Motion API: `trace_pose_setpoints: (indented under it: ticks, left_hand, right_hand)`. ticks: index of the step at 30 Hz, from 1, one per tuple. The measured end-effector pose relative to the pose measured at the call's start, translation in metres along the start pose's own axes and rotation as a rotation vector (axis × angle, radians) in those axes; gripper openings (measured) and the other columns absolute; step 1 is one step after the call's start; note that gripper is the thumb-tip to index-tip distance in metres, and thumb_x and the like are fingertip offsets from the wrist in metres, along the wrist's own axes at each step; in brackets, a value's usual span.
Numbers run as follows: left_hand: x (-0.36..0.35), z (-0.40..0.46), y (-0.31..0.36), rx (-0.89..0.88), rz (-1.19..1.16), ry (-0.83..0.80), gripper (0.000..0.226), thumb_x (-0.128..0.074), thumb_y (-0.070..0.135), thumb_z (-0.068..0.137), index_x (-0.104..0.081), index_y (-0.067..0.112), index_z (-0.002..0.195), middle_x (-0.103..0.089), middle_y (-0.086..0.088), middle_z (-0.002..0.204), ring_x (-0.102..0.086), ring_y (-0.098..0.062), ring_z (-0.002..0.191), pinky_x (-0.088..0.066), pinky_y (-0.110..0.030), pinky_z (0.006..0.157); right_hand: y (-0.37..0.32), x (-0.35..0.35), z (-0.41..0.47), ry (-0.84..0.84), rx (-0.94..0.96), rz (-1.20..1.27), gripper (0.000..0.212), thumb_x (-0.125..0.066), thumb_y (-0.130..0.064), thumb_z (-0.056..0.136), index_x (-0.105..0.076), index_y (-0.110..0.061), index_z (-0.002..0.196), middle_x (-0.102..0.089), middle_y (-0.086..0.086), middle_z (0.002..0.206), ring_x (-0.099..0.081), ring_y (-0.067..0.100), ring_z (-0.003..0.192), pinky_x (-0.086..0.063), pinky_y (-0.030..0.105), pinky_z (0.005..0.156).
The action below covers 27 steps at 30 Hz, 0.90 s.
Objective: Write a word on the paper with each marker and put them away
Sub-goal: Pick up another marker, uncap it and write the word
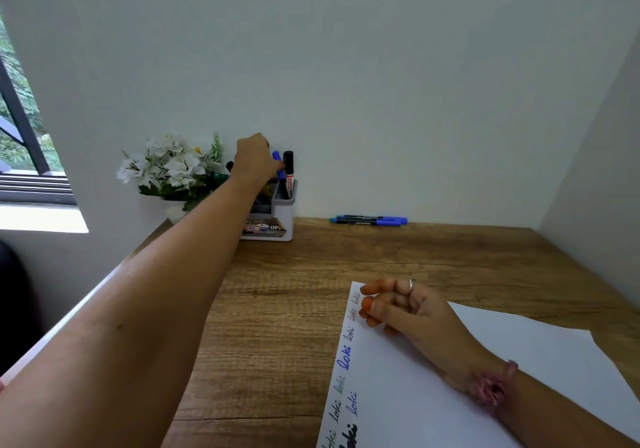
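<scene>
My left hand [255,159] reaches far across the desk to the white pen holder [277,219] by the wall, its fingers curled round a blue marker [278,165] above the holder. A black marker with a red label [289,174] stands upright in the holder beside it. My right hand [412,312] rests on the white paper [485,388] with its fingers loosely curled and nothing in it. The word "loki" is written several times in different colours down the paper's left edge [346,361]. Two more markers, blue and teal capped [369,220], lie on the desk by the wall.
A pot of white artificial flowers [169,170] stands left of the holder, close to my left forearm. The wooden desk [277,309] is bounded by a wall behind and a side panel on the right. A window is at far left.
</scene>
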State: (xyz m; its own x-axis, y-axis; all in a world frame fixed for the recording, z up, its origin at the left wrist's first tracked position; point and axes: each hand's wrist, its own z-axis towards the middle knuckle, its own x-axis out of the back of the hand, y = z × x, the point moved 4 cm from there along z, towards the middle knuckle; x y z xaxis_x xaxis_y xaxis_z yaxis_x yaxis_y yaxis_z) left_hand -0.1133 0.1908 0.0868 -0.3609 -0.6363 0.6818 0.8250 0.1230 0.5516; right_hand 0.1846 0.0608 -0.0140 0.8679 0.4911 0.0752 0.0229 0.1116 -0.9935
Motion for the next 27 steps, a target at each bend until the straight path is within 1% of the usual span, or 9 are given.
trace_pose_setpoints:
  ticks: [3, 6, 8, 11, 15, 18, 20, 24, 27]
  left_hand:
    - [0.003, -0.003, 0.003, 0.022, 0.017, -0.015, 0.033, -0.074, 0.018, 0.079, -0.049, 0.005, 0.097, -0.053, -0.017, 0.103, -0.05, -0.022, 0.084, -0.042, -0.028, 0.067]
    - [0.01, -0.008, 0.015, 0.001, 0.054, 0.022, 0.048, -0.067, 0.015, 0.084, -0.045, -0.006, 0.121, -0.045, -0.023, 0.124, -0.053, -0.032, 0.103, -0.043, -0.031, 0.082]
    - [0.017, -0.015, 0.029, -0.125, 0.07, 0.14, 0.048, -0.059, 0.011, 0.088, -0.038, -0.004, 0.129, -0.038, -0.022, 0.129, -0.048, -0.035, 0.109, -0.042, -0.034, 0.089]
    - [0.015, -0.032, 0.06, -0.375, 0.129, 0.284, 0.044, -0.053, 0.008, 0.086, -0.043, 0.002, 0.129, -0.043, -0.02, 0.124, -0.046, -0.033, 0.108, -0.046, -0.035, 0.084]
    - [-0.032, -0.069, 0.096, -0.535, 0.119, 0.106, 0.034, -0.049, 0.011, 0.088, -0.05, 0.006, 0.121, -0.048, -0.014, 0.116, -0.049, -0.026, 0.101, -0.049, -0.037, 0.083]
    - [-0.077, -0.093, 0.099, -0.511, 0.075, -0.081, 0.026, -0.047, 0.008, 0.089, -0.053, 0.005, 0.114, -0.048, -0.012, 0.113, -0.051, -0.025, 0.101, -0.047, -0.035, 0.083]
    - [-0.098, -0.101, 0.09, -0.441, 0.045, -0.163, 0.028, -0.046, 0.008, 0.09, -0.052, 0.005, 0.118, -0.048, -0.01, 0.115, -0.051, -0.023, 0.103, -0.046, -0.032, 0.085]
    - [-0.124, -0.108, 0.06, -0.324, 0.123, -0.211, 0.034, -0.042, 0.011, 0.092, -0.049, 0.003, 0.124, -0.05, -0.014, 0.121, -0.048, -0.027, 0.109, -0.042, -0.036, 0.092]
    - [-0.135, -0.11, 0.052, -0.352, 0.246, -0.213, 0.036, -0.039, 0.016, 0.093, -0.049, 0.003, 0.124, -0.051, -0.015, 0.12, -0.047, -0.028, 0.109, -0.041, -0.036, 0.091]
  right_hand:
    - [0.0, 0.0, 0.0, -0.001, -0.003, -0.005, 0.016, -0.069, -0.012, 0.079, -0.068, -0.011, 0.095, -0.072, -0.004, 0.073, -0.066, 0.008, 0.07, -0.047, 0.013, 0.059]
    - [0.0, 0.0, 0.0, 0.001, -0.008, -0.006, 0.016, -0.069, -0.013, 0.079, -0.068, -0.012, 0.095, -0.072, -0.004, 0.074, -0.066, 0.008, 0.071, -0.047, 0.013, 0.059]
    - [0.0, 0.0, 0.0, 0.0, -0.012, -0.01, 0.015, -0.069, -0.013, 0.079, -0.068, -0.012, 0.094, -0.072, -0.005, 0.074, -0.067, 0.009, 0.072, -0.047, 0.013, 0.059]
    - [0.001, 0.0, 0.0, -0.002, -0.014, -0.011, 0.014, -0.069, -0.011, 0.08, -0.068, -0.011, 0.094, -0.073, -0.008, 0.076, -0.067, 0.009, 0.071, -0.048, 0.013, 0.06]
    - [-0.001, -0.001, -0.001, -0.012, -0.015, -0.03, 0.014, -0.068, -0.011, 0.081, -0.067, -0.012, 0.095, -0.072, -0.004, 0.074, -0.067, 0.009, 0.072, -0.048, 0.014, 0.062]
    - [-0.003, -0.002, -0.002, -0.021, 0.004, -0.031, 0.013, -0.068, -0.01, 0.081, -0.067, -0.011, 0.095, -0.072, -0.002, 0.073, -0.066, 0.009, 0.071, -0.049, 0.014, 0.063]
    - [-0.002, -0.001, -0.002, -0.026, 0.02, -0.027, 0.013, -0.068, -0.009, 0.082, -0.066, -0.008, 0.095, -0.071, -0.001, 0.071, -0.065, 0.009, 0.069, -0.048, 0.014, 0.063]
    - [0.0, 0.0, 0.0, -0.045, 0.036, -0.001, 0.011, -0.067, -0.006, 0.082, -0.066, -0.006, 0.093, -0.071, -0.001, 0.069, -0.065, 0.008, 0.067, -0.048, 0.013, 0.063]
    - [0.002, 0.001, 0.002, -0.052, 0.038, 0.003, 0.011, -0.067, -0.007, 0.082, -0.067, -0.007, 0.093, -0.07, -0.002, 0.069, -0.065, 0.009, 0.067, -0.049, 0.015, 0.065]
